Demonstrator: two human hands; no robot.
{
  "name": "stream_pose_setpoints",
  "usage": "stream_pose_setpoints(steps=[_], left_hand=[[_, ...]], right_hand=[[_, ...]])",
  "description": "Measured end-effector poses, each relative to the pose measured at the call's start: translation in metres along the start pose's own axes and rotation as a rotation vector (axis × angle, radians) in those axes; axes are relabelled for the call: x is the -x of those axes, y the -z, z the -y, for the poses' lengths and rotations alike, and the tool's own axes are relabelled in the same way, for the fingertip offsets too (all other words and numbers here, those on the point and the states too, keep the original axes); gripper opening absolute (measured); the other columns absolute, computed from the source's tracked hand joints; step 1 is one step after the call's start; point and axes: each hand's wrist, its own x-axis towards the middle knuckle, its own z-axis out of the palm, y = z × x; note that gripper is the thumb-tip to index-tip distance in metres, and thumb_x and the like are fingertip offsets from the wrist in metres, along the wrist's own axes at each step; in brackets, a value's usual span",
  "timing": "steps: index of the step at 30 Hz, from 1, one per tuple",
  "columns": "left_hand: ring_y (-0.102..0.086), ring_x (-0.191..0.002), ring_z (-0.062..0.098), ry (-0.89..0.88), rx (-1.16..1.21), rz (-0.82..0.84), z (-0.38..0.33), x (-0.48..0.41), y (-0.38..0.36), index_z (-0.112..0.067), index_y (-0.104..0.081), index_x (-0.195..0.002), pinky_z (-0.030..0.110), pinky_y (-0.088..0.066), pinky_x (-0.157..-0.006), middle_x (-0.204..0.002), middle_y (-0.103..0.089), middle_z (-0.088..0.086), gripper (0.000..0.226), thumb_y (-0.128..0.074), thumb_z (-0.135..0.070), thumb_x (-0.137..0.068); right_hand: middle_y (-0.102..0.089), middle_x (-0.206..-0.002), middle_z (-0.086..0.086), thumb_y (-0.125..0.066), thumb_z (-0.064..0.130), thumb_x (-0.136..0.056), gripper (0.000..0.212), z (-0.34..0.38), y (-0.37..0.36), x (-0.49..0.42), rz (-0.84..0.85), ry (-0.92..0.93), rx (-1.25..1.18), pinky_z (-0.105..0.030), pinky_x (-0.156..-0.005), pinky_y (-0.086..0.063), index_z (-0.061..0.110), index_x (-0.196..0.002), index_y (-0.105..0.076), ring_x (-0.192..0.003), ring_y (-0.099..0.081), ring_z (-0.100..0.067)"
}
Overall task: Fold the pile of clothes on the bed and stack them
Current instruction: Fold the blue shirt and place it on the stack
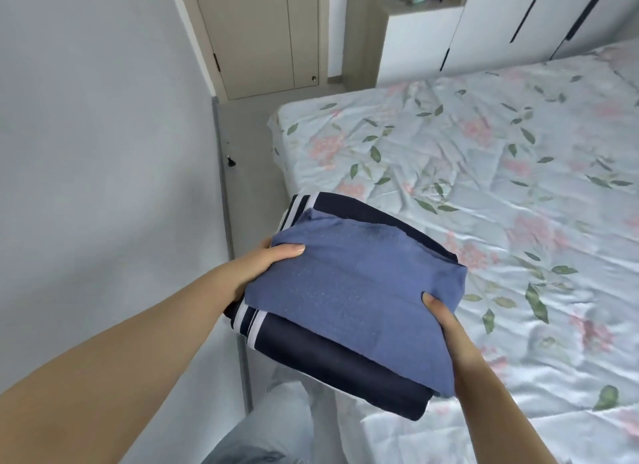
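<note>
Fingers point(291, 249) of left hand point(261, 265) and right hand point(446, 322) grip folded clothes point(349, 287)

Two arms, both bare from hand to frame edge. Left forearm point(138, 342) fills the lower left of the frame and looks wide near the corner from lens stretch. Right forearm point(501, 394) is at lower right and looks narrower. Left hand point(266, 259): thumbnail point(296, 247) short, rounded, pale, slightly glossy. Right hand point(441, 313): only thumb and part of the back show, nail too small to tell. Bottom centre: light-wash blue jeans point(276, 425), faded, soft creases across the denim.
</note>
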Motion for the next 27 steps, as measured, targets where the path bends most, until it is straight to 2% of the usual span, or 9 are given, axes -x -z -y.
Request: stream_pose_setpoints(steps=[4, 6, 8, 12, 15, 18, 22, 24, 27], left_hand=[[-0.063, -0.102, 0.014, 0.032, -0.116, 0.121, -0.067, -0.072, 0.03, -0.027, -0.05, -0.124, 0.025, -0.047, -0.079, -0.115, -0.065, -0.001, 0.045, -0.066, -0.04, -0.084], [-0.063, -0.103, 0.014, 0.035, -0.176, 0.172, -0.098, -0.103, 0.038, -0.024, -0.051, -0.126, 0.025, -0.046, -0.077, -0.115, -0.065, 0.0, 0.057, -0.068, -0.042, -0.075], [-0.064, -0.102, 0.015, 0.047, -0.22, 0.216, -0.125, -0.13, 0.043, -0.022, -0.051, -0.128, 0.025, -0.046, -0.077, -0.114, -0.066, 0.001, 0.068, -0.066, -0.045, -0.067], [-0.066, -0.089, 0.009, 0.017, -0.274, 0.291, -0.164, -0.173, 0.046, -0.025, -0.055, -0.119, 0.022, -0.044, -0.072, -0.098, -0.071, -0.005, 0.054, -0.071, -0.044, -0.071], [-0.068, -0.09, 0.007, 0.006, -0.326, 0.321, -0.183, -0.204, 0.052, -0.03, -0.057, -0.115, 0.023, -0.045, -0.075, -0.096, -0.073, -0.009, 0.086, -0.082, -0.058, -0.037], [-0.063, -0.102, 0.015, 0.028, -0.333, 0.331, -0.196, -0.233, 0.057, -0.029, -0.056, -0.117, 0.027, -0.045, -0.078, -0.109, -0.068, -0.002, 0.08, -0.071, -0.055, -0.043], [-0.062, -0.096, 0.011, 0.06, -0.35, 0.322, -0.211, -0.267, 0.061, -0.027, -0.053, -0.119, 0.023, -0.044, -0.073, -0.106, -0.065, -0.004, 0.075, -0.074, -0.049, -0.051], [-0.061, -0.092, 0.007, 0.072, -0.359, 0.338, -0.219, -0.289, 0.063, -0.03, -0.054, -0.111, 0.021, -0.042, -0.07, -0.102, -0.065, -0.007, 0.068, -0.079, -0.05, -0.051], [-0.059, -0.095, 0.007, 0.105, -0.395, 0.342, -0.233, -0.334, 0.067, -0.031, -0.05, -0.113, 0.021, -0.041, -0.072, -0.108, -0.062, -0.006, 0.044, -0.071, -0.039, -0.076]], right_hand=[[-0.069, -0.114, -0.011, -0.071, 0.042, -0.071, 0.064, 0.027, -0.031, -0.046, -0.074, 0.045, -0.136, -0.033, -0.056, -0.056, 0.021, -0.129, -0.053, -0.092, -0.07, -0.03], [-0.068, -0.114, -0.012, -0.061, 0.042, -0.075, 0.059, 0.04, -0.041, -0.063, -0.11, 0.065, -0.195, -0.033, -0.056, -0.056, 0.02, -0.129, -0.053, -0.092, -0.07, -0.03], [-0.068, -0.113, -0.013, -0.06, 0.044, -0.074, 0.059, 0.052, -0.049, -0.079, -0.148, 0.07, -0.237, -0.033, -0.056, -0.055, 0.021, -0.128, -0.053, -0.091, -0.07, -0.031], [-0.066, -0.116, -0.013, -0.073, 0.043, -0.073, 0.065, 0.072, -0.06, -0.11, -0.234, 0.099, -0.315, -0.037, -0.061, -0.055, 0.021, -0.129, -0.05, -0.095, -0.069, -0.033], [-0.066, -0.117, -0.013, -0.07, 0.045, -0.07, 0.067, 0.084, -0.064, -0.136, -0.258, 0.135, -0.347, -0.038, -0.064, -0.055, 0.02, -0.129, -0.05, -0.097, -0.068, -0.033], [-0.067, -0.115, -0.013, -0.071, 0.044, -0.067, 0.066, 0.093, -0.066, -0.161, -0.272, 0.146, -0.381, -0.038, -0.064, -0.055, 0.021, -0.127, -0.051, -0.097, -0.068, -0.033], [-0.065, -0.119, -0.012, -0.079, 0.046, -0.062, 0.071, 0.102, -0.067, -0.197, -0.301, 0.101, -0.415, -0.049, -0.075, -0.055, 0.027, -0.124, -0.051, -0.1, -0.066, -0.036], [-0.066, -0.117, -0.011, -0.078, 0.041, -0.067, 0.063, 0.108, -0.071, -0.216, -0.317, 0.089, -0.446, -0.048, -0.072, -0.055, 0.027, -0.122, -0.051, -0.099, -0.067, -0.035], [-0.067, -0.114, -0.009, -0.072, 0.037, -0.07, 0.058, 0.122, -0.076, -0.245, -0.335, 0.106, -0.501, -0.042, -0.063, -0.055, 0.026, -0.123, -0.051, -0.095, -0.068, -0.032]])
